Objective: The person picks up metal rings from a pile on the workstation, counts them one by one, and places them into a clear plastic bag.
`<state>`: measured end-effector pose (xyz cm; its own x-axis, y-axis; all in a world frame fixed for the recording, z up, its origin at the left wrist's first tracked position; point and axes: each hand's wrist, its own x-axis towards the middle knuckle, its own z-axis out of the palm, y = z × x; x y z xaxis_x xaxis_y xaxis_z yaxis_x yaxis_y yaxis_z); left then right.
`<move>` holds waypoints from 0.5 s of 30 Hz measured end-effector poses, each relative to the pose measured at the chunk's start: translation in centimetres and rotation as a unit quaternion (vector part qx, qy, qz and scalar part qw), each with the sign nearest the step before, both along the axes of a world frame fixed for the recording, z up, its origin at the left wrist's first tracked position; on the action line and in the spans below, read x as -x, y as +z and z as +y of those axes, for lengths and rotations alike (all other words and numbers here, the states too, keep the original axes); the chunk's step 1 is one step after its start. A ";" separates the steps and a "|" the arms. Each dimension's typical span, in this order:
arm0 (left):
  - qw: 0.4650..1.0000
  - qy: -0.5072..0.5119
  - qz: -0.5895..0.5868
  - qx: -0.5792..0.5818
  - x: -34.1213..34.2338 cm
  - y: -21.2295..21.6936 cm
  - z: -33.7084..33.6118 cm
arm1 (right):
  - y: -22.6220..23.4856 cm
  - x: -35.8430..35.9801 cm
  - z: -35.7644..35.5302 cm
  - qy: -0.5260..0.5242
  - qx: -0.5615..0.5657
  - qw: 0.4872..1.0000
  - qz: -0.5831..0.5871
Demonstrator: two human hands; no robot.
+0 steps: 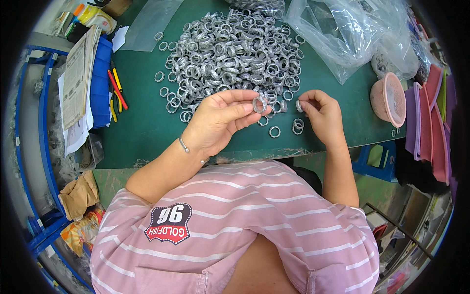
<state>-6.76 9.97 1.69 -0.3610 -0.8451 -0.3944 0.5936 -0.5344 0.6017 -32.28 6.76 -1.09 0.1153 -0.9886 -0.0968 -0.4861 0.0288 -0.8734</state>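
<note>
A large heap of grey metal rings (235,54) covers the middle of the green table. My left hand (223,115), with a bangle at its wrist, pinches one ring (260,104) between thumb and fingers just in front of the heap. To its right, my right hand (320,115) is closed on another ring (298,106), held at the fingertips. Below that hand lies a small stack of rings (297,126). A single ring (274,131) rests flat on the table between the two hands, near the front edge.
Clear plastic bags (342,39) lie at the back right, beside a pink basket (389,100). Pink and purple bins (428,122) stand at the far right. Red and yellow-handled pliers (117,90) lie left, by a blue box (102,81) with papers. A blue stool (377,161) stands below.
</note>
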 end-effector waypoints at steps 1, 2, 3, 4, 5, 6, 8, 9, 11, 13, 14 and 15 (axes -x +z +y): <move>1.000 0.004 0.008 -0.005 0.0 0.1 0.0 | 0.3 -0.4 -0.1 -0.008 -0.025 0.997 -0.073; 1.000 0.008 0.016 -0.010 -0.1 0.1 0.0 | 0.9 -1.0 -0.1 -0.017 -0.049 0.988 -0.145; 1.000 0.010 0.013 -0.021 0.0 0.1 0.1 | 1.2 -1.7 0.0 -0.026 -0.074 0.973 -0.216; 0.999 0.011 0.009 -0.030 0.1 0.2 0.0 | 1.1 -2.6 0.0 -0.024 -0.032 0.975 -0.217; 0.999 0.012 0.006 -0.038 0.2 0.3 0.0 | 0.9 -3.7 0.2 -0.023 0.010 0.976 -0.218; 0.999 0.007 0.009 -0.035 0.3 0.5 -0.1 | 0.9 -4.7 0.1 -0.021 0.055 0.974 -0.218; 0.999 -0.006 0.020 -0.031 0.0 0.6 0.0 | 1.6 -6.1 -0.6 0.045 0.197 0.976 -0.079; 0.999 -0.022 0.013 -0.040 -0.2 1.1 -0.2 | 2.4 -6.7 -1.2 0.084 0.226 0.968 -0.065; 0.999 -0.012 0.008 -0.031 -0.3 1.4 -0.2 | 3.6 -6.6 -3.5 0.086 0.402 0.911 0.044; 1.000 0.018 0.002 -0.024 -0.5 1.3 -0.2 | 4.9 -5.6 -6.6 0.049 0.501 0.843 0.187; 0.999 0.026 0.007 -0.028 -0.6 1.1 -0.1 | 5.3 -5.0 -8.1 0.020 0.521 0.810 0.267; 0.999 0.030 0.012 -0.033 -0.6 1.0 -0.3 | 4.1 -3.4 -10.3 0.002 0.520 0.770 0.371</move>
